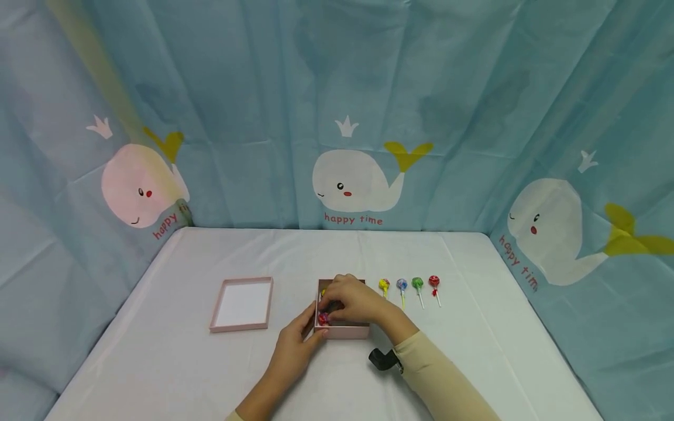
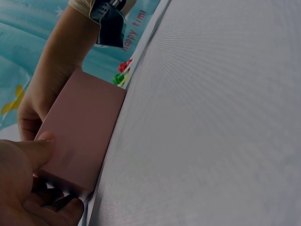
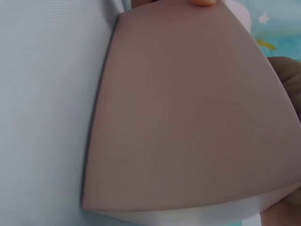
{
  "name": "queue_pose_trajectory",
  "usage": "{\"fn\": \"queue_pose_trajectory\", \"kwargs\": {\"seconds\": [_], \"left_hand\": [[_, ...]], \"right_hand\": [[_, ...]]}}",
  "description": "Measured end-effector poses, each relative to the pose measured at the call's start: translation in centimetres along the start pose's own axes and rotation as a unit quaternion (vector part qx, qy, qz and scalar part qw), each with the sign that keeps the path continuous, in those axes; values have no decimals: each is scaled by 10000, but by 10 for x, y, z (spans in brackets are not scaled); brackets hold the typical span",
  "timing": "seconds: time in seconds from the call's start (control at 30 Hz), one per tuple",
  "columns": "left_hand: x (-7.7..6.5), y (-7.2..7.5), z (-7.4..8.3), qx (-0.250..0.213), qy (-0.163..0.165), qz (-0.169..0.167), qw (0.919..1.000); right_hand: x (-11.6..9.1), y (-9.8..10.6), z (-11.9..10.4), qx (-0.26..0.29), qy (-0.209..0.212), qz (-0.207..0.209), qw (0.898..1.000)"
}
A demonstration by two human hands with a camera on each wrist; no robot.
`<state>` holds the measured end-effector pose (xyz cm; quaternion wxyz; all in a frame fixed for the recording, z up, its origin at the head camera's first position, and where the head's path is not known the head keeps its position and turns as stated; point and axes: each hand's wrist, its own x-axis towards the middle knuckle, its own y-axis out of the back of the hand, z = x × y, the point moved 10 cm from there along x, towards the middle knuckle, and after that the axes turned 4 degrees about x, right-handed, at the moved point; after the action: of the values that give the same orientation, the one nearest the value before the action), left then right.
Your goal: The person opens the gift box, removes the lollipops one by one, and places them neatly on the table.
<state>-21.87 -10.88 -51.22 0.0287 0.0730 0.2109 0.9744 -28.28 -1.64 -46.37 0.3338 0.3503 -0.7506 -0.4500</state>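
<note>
On the white table (image 1: 174, 362): open box part-filled, four lollipops outside.
The pink box (image 1: 344, 332) contains a red-wrapped sweet (image 1: 323, 318) and a yellow one (image 1: 323, 292); its lid (image 1: 243, 304) lies off, to the left. Yellow (image 1: 384, 285), blue (image 1: 402, 285), green (image 1: 418, 283) and red (image 1: 434, 281) lollipops lie in a row to the right, apparently left to do. The left hand (image 1: 296, 351) grips the box's near-left corner, thumb on the front wall. The right hand (image 1: 355, 298) reaches inside, fingers bent beside the red-wrapped sweet; whether they pinch it cannot be told.

Dusty-pink box (image 1: 342, 332); white tablecloth (image 1: 505, 351); whale-printed blue curtain (image 1: 263, 88); yellow, blue, green and red lollipops (image 1: 418, 283).
</note>
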Motion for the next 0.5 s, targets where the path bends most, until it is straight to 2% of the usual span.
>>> {"fn": "queue_pose_trajectory", "kwargs": {"seconds": [0.17,0.5], "left_hand": [[0,1,-1,67,85,50,9999],[1,1,-1,171,96,42,9998]], "right_hand": [[1,-4,-3,-348,6,-88,9994],[1,-8,-3,-646,-9,-184,9977]]}}
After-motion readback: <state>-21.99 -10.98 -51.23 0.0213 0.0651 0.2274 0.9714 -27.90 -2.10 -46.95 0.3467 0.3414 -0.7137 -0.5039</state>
